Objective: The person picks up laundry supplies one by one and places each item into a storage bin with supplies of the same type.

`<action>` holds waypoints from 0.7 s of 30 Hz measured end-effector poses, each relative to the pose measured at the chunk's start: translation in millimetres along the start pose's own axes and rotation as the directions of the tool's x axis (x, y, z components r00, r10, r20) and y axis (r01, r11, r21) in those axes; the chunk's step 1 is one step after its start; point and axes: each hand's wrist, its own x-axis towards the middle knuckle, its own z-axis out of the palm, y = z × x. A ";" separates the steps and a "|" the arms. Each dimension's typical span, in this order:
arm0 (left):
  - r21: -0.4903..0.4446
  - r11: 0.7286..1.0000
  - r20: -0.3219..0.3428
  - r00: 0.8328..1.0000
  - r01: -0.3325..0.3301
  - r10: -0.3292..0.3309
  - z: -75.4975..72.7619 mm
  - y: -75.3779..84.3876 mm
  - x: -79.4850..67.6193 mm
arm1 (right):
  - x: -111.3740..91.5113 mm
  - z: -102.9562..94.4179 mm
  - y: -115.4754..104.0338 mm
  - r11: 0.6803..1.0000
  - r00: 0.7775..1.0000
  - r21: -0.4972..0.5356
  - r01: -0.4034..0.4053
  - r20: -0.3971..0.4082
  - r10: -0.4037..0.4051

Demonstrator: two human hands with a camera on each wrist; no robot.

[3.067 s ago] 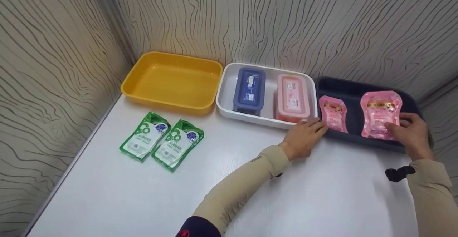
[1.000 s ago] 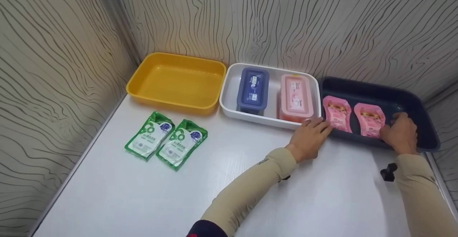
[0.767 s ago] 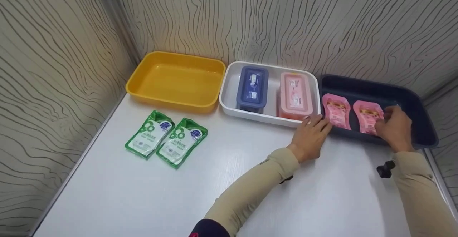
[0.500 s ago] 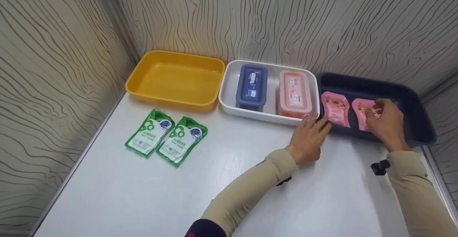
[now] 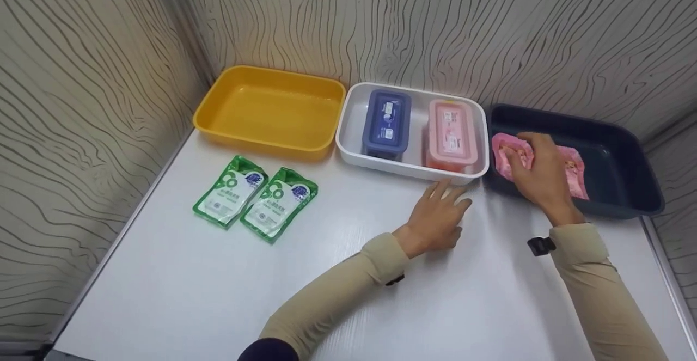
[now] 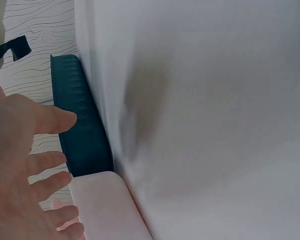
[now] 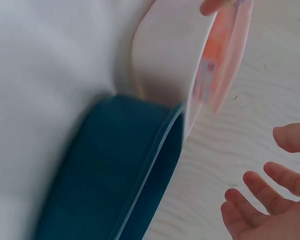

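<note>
My right hand hovers over the dark blue tray. Its fingers partly cover two pink pouches: the left pouch lies below thumb and fingertips, the right pouch behind the hand. In the right wrist view the fingers of that hand are spread and hold nothing. My left hand is over the table in front of the white tray, fingers extended and fingertips close to its front wall. The left wrist view shows the same hand with nothing in it.
Inside the white tray stand a blue-lidded box and a pink-lidded box. A yellow tray is at the left. Two green-and-white pouches lie in front of it on the white table. Patterned walls enclose the back and sides.
The right hand let go of the right pink pouch after laying it in the dark blue tray, then moved left over both pouches. The left hand left the trays' rims and drew back left.
</note>
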 end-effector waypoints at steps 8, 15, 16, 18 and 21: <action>-0.051 0.996 -0.008 0.998 0.068 -0.068 0.6 -39.8 -42.7 | 4.6 40.1 -31.6 0.986 0.987 0.061 0.157 0.019 -0.158; -0.144 0.972 0.036 0.982 0.188 -0.184 -12.7 -85.2 -88.5 | 2.3 71.8 -62.8 0.968 0.967 0.096 0.234 0.081 -0.242; -0.151 0.968 0.024 0.980 0.200 -0.198 -14.7 -91.5 -95.2 | 1.5 75.6 -66.7 0.967 0.964 0.090 0.240 0.094 -0.248; -0.163 0.961 -0.007 0.974 0.222 -0.226 -18.2 -103.0 -108.2 | -0.3 82.7 -74.0 0.964 0.958 0.078 0.253 0.117 -0.261; -0.192 0.948 -0.049 0.962 0.254 -0.268 -22.2 -118.2 -126.1 | -3.5 91.9 -83.1 0.960 0.949 0.049 0.276 0.141 -0.281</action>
